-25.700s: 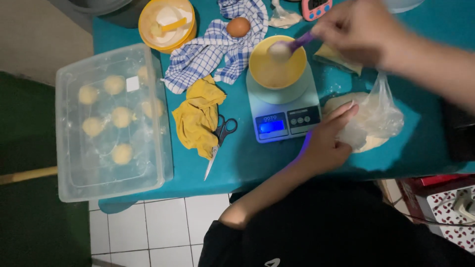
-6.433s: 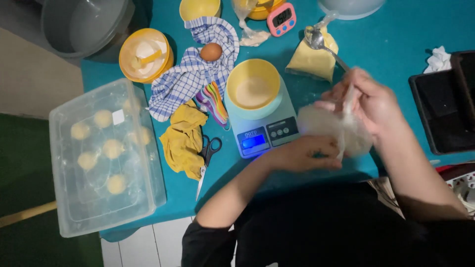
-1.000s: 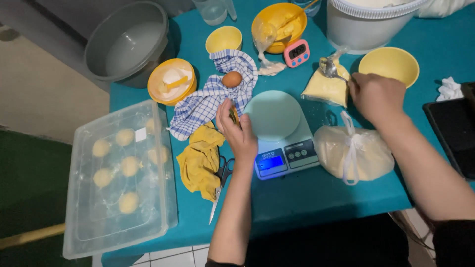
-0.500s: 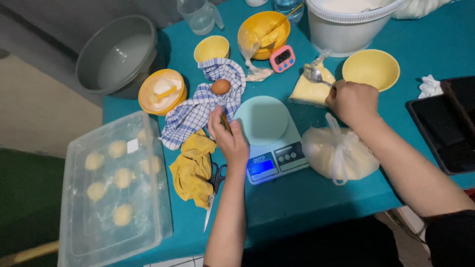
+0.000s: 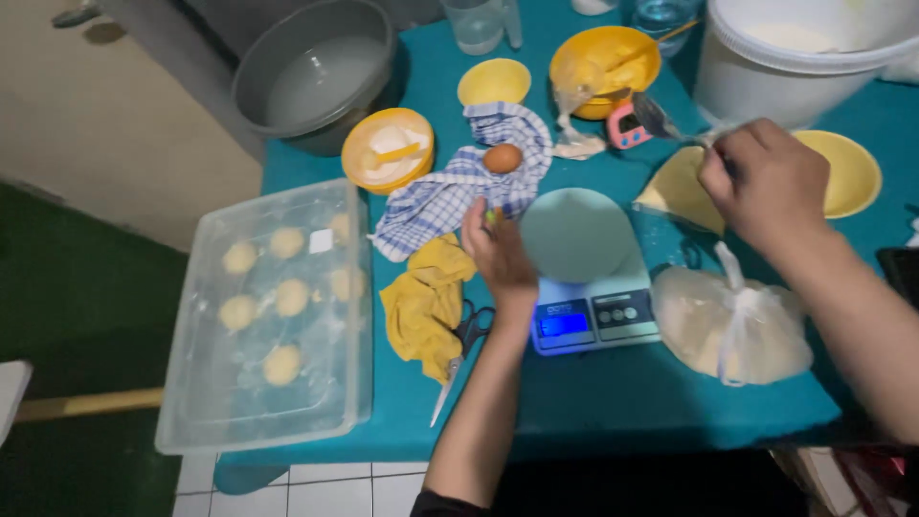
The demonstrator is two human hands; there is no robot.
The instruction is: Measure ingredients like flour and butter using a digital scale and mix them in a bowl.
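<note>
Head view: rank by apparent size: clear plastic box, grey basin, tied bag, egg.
1. Clear plastic box
2. Grey basin, though it sits farther off, so unsure
3. Tied bag
4. Egg

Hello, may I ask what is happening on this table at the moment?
A person works at a teal table with baking things. The left hand rests beside the kitchen scale, whose platform is bare, and seems to pinch something small. The right hand holds a spoon over a yellowish bag, next to a yellow bowl. A tied plastic bag lies right of the scale. An egg sits on a checked cloth, and dough balls fill a clear lidded box.
</note>
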